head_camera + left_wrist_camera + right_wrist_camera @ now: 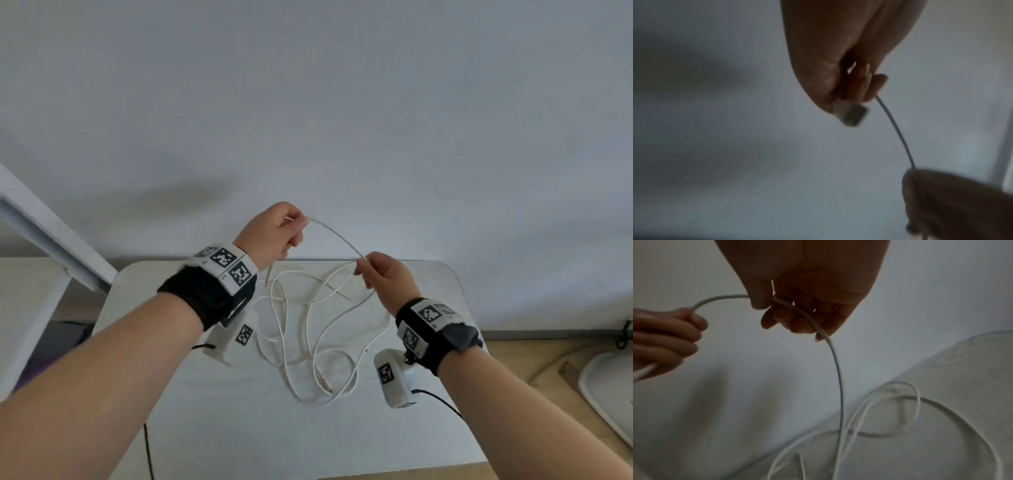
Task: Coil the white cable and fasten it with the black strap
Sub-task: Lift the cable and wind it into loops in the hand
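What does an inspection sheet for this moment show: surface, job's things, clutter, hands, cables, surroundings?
Surface: white table with rounded corners, against a pale wall.
Job's things: white cable arcs in the air between both hands; the rest lies in loose, uncoiled loops on the table. Black strap: nothing seen.
Clutter: nothing seen on the table besides the cable.
Hands: left hand grips the cable near its plug end, the connector sticking out below the fingers; right hand pinches the cable further along.
Cables: thin black lead runs from the right wrist camera; another from the left wrist unit.
Surroundings: white frame at the left, wooden floor and a white rounded object at the right.
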`<state>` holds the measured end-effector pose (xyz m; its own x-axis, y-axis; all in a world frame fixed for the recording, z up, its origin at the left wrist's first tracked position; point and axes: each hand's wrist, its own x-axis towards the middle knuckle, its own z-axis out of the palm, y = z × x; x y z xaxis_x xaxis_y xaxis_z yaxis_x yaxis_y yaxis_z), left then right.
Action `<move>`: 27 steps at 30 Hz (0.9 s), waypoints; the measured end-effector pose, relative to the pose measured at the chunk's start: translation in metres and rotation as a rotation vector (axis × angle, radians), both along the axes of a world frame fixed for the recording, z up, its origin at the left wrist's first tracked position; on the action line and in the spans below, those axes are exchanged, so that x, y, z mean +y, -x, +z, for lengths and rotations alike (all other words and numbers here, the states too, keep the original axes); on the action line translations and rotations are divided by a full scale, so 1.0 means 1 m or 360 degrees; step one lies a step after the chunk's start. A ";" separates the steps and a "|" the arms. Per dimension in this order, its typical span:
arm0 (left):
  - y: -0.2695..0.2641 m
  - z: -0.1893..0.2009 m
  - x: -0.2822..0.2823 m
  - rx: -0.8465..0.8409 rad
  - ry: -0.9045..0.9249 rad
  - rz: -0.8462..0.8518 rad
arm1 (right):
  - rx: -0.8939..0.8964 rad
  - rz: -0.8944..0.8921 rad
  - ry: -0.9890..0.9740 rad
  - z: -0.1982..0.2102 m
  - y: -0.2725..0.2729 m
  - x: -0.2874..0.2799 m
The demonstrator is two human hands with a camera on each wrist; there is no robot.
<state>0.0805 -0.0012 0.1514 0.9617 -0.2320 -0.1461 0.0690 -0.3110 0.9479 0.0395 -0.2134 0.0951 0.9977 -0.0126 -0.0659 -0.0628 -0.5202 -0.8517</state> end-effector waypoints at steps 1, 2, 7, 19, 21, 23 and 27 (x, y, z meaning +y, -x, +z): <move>-0.004 0.017 0.004 0.0165 0.0199 -0.0023 | -0.0042 -0.0016 -0.0020 0.010 -0.005 -0.003; -0.006 0.033 0.008 0.0305 0.0363 -0.0082 | -0.0083 -0.0024 -0.0045 0.020 -0.010 -0.006; -0.003 0.103 0.030 0.0666 0.0820 -0.0544 | -0.0259 0.0006 -0.0160 0.062 -0.025 -0.002; 0.006 0.235 0.090 0.0131 0.1920 -0.0216 | -0.0265 0.0122 -0.0381 0.105 -0.024 0.018; 0.010 0.250 0.098 -0.0074 0.2003 0.0009 | -0.0237 0.0145 -0.0391 0.110 -0.020 0.018; 0.012 0.261 0.108 -0.0262 0.2030 0.0126 | -0.0214 0.0174 -0.0359 0.113 -0.015 0.016; 0.014 0.265 0.118 -0.0436 0.1872 0.0256 | -0.0267 0.0179 -0.0219 0.116 -0.008 0.010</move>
